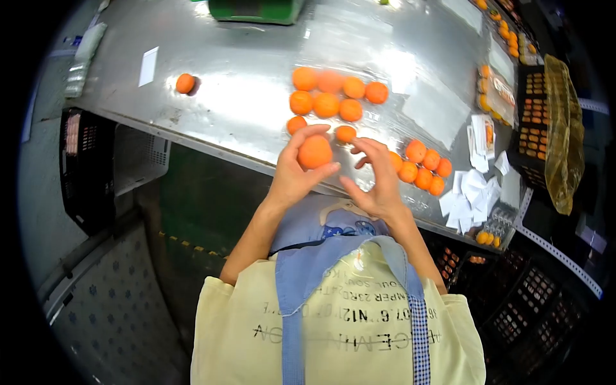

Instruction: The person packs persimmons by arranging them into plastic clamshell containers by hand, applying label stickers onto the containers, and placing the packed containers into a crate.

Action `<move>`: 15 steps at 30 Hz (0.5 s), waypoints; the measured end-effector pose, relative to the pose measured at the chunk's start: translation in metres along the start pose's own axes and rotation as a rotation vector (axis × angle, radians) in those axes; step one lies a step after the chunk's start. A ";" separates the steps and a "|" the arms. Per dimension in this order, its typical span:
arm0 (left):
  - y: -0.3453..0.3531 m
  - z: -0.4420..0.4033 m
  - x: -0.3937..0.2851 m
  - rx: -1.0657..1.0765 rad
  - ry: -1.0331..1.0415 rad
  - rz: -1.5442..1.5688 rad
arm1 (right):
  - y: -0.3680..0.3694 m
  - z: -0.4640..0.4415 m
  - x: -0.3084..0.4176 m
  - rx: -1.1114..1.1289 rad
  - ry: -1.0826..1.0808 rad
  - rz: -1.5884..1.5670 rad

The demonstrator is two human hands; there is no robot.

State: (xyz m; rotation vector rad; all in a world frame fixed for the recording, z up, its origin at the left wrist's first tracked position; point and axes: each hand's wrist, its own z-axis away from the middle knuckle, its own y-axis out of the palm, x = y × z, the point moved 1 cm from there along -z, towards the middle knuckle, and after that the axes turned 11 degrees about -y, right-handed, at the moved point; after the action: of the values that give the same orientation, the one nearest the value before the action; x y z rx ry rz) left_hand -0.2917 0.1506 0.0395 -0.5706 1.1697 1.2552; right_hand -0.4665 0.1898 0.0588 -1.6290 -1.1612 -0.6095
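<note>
My left hand (294, 172) is closed around an orange (315, 152) near the front edge of the metal table. To its right, my right hand (381, 181) has its fingers apart with nothing between them. Just beyond both hands lies a small orange (346, 134), close to my right fingertips. Rows of oranges (326, 104) stand behind it on what looks like clear plastic. Another orange (296, 124) is partly hidden by my left hand. A second group of oranges (423, 168) sits right of my right hand.
A lone orange (185, 83) and a white slip (148, 67) lie on the left of the metal table (244, 122). White papers (471, 196) are heaped at the right corner. A green object (256, 9) stands at the back. Black crates (86, 170) flank the table.
</note>
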 end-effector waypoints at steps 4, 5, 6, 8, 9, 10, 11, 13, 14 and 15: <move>-0.073 -0.009 -0.015 -0.378 0.015 0.026 | 0.008 -0.006 -0.009 0.027 0.000 0.030; -0.097 -0.014 -0.021 -0.498 0.040 0.050 | 0.011 -0.008 -0.010 0.029 0.011 0.028; -0.124 -0.020 -0.026 -0.612 0.064 0.077 | 0.013 -0.010 -0.011 0.029 0.025 0.030; -0.183 -0.033 -0.037 -0.755 0.191 0.023 | 0.018 -0.014 -0.013 0.034 0.032 0.044; -0.216 -0.040 -0.040 -0.772 0.196 0.011 | 0.021 -0.015 -0.016 0.039 0.026 0.053; -0.248 -0.048 -0.041 -0.785 0.198 -0.001 | 0.024 -0.016 -0.018 0.041 0.022 0.065; -0.278 -0.058 -0.041 -0.787 0.188 0.033 | 0.028 -0.017 -0.018 0.026 0.039 0.054; -0.332 -0.081 -0.032 -0.792 0.164 0.065 | 0.032 -0.017 -0.020 0.043 0.066 0.056; -0.356 -0.094 -0.025 -0.800 0.153 0.063 | 0.033 -0.017 -0.021 0.048 0.086 0.062; -0.377 -0.104 -0.018 -0.808 0.155 -0.057 | 0.034 -0.017 -0.022 0.073 0.113 0.091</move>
State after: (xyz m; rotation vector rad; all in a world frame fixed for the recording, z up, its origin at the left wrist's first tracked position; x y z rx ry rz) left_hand 0.0221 -0.0527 -0.0754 -1.3008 0.7216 1.6442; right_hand -0.4421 0.1646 0.0325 -1.5571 -1.0103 -0.5863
